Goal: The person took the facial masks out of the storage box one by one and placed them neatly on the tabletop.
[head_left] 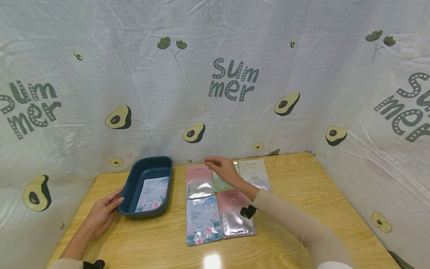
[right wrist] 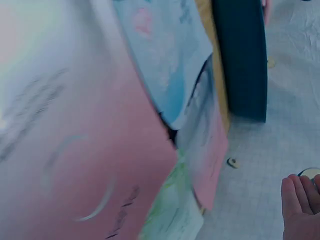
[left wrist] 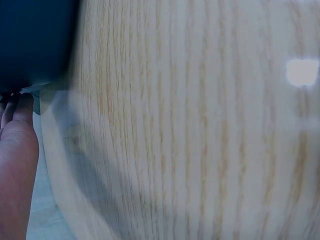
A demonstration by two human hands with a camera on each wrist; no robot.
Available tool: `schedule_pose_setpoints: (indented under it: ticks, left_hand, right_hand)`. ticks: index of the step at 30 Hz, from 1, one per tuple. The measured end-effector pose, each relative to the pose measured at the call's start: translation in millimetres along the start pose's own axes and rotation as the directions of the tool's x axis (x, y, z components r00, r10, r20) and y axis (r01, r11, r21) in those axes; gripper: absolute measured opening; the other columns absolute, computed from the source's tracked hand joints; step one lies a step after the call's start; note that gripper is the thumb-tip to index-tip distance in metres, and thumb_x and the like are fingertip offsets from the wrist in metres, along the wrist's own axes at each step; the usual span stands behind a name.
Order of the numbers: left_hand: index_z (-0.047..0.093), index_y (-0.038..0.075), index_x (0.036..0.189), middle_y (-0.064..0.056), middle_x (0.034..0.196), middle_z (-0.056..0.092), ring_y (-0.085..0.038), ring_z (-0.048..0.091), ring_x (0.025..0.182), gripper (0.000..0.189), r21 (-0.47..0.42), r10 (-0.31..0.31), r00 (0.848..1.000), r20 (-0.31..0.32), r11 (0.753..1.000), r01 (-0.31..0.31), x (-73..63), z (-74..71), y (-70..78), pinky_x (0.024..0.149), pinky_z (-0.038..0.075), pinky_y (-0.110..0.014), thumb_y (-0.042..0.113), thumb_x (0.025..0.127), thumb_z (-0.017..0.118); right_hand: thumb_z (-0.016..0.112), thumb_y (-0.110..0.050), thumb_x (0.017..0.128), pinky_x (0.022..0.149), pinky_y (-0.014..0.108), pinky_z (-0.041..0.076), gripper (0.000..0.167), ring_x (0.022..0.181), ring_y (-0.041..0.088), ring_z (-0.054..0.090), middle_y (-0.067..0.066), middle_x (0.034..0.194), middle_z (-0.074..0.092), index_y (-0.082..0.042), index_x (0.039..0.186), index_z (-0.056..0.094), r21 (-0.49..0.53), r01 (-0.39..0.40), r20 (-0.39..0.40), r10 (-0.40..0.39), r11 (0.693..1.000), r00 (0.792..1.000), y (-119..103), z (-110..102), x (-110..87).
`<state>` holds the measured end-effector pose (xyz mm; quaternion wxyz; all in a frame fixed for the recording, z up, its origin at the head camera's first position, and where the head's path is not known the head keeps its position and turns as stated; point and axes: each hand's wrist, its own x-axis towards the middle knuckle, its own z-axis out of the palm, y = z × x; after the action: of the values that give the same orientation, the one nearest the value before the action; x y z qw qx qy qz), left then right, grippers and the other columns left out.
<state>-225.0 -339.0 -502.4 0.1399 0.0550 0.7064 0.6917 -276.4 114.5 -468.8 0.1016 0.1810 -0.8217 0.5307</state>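
Touching the dark-blue rectangular plastic bin (head_left: 144, 214), left hand (head_left: 103, 212) has straight fingers. Right hand (head_left: 225, 171), fingers together, hovers above rear pink-and-silver foil packet (head_left: 199, 183) and green foil packet (head_left: 220, 184), right of bin.

The tabletop (head_left: 299, 186) is light yellow-brown wood with streaky grain and a glossy finish that throws back a bright patch of light at the front. A deep navy-blue plastic basin (head_left: 132, 190) stands on its left part. Right of that, five flat sachets lie in two rows: at the back, a pink-and-silver sachet (head_left: 199, 183), a green sachet (head_left: 220, 184) partly hidden by an arm, and a cream sachet (head_left: 254, 173); in front, a blue lotus-print sachet (head_left: 203, 220) beside a second pink-and-silver sachet (head_left: 235, 220)
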Motion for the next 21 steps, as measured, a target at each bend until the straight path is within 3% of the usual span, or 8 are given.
schedule_pose_setpoints:
  ticks: [3,5,7,15,18,21]
  left_hand:
    - [0.006,-0.004,0.159,0.01,0.16,0.031,0.022,0.046,0.112,0.074,-0.027,0.014,1.0,0.005,1.0,-0.014,-1.5,-0.9,1.6,0.092,0.043,-0.006,0.02,0.107,0.054]
    - [0.006,-0.006,0.157,0.024,0.142,0.047,0.02,0.047,0.113,0.072,-0.057,0.037,0.999,0.018,0.998,-0.036,-1.8,-1.2,1.9,0.092,0.044,-0.007,0.016,0.108,0.052]
    - [0.005,-0.008,0.156,0.032,0.125,0.053,0.019,0.048,0.114,0.071,-0.075,0.055,0.998,0.028,0.996,-0.053,-1.6,-0.8,2.4,0.092,0.045,-0.008,0.014,0.108,0.052]
    - [0.006,-0.008,0.157,0.031,0.127,0.052,0.02,0.047,0.114,0.072,-0.055,0.054,0.998,0.018,0.997,-0.053,-2.5,-0.4,3.9,0.093,0.044,-0.007,0.016,0.108,0.052]
    - [0.006,-0.006,0.158,0.021,0.151,0.037,0.021,0.046,0.114,0.073,-0.045,0.023,1.0,0.011,0.999,-0.023,-3.6,-0.1,4.0,0.093,0.043,-0.006,0.018,0.108,0.052]
    - [0.006,-0.003,0.159,-0.002,0.165,0.01,0.023,0.044,0.113,0.074,-0.031,-0.01,1.0,0.006,0.999,0.01,-3.7,0.4,3.8,0.094,0.042,-0.006,0.021,0.108,0.053]
  right_hand:
    - [0.067,-0.021,0.1,0.086,0.029,0.058,0.028,0.105,0.02,0.072,0.007,0.118,0.074,-0.01,0.124,0.074,0.008,0.014,0.027,-0.014,1.0,1.0,-10,12,14.2]
    - [0.067,-0.022,0.1,0.084,0.027,0.058,0.027,0.104,0.019,0.072,0.006,0.117,0.075,-0.011,0.124,0.074,0.005,0.016,0.041,-0.016,1.0,0.999,-17,21,23.3]
    - [0.067,-0.022,0.101,0.081,0.024,0.057,0.027,0.104,0.018,0.072,0.005,0.116,0.075,-0.011,0.124,0.075,-0.005,0.016,0.052,-0.016,1.0,0.999,-24,30,32.6]
    - [0.066,-0.028,0.101,0.084,0.019,0.054,0.031,0.102,0.011,0.071,0.002,0.117,0.075,-0.011,0.126,0.074,-0.04,0.006,0.177,0.001,0.999,0.984,-46,69,68.2]
    - [0.066,-0.032,0.101,0.085,0.017,0.052,0.032,0.103,0.007,0.069,-0.001,0.118,0.074,-0.014,0.126,0.074,-0.095,0.019,0.264,0.006,0.995,0.965,-53,82,79.2]
    - [0.066,-0.034,0.1,0.086,0.016,0.051,0.033,0.108,0.007,0.067,-0.002,0.121,0.073,-0.015,0.126,0.075,-0.142,0.045,0.333,0.005,0.989,0.943,-58,95,88.4]
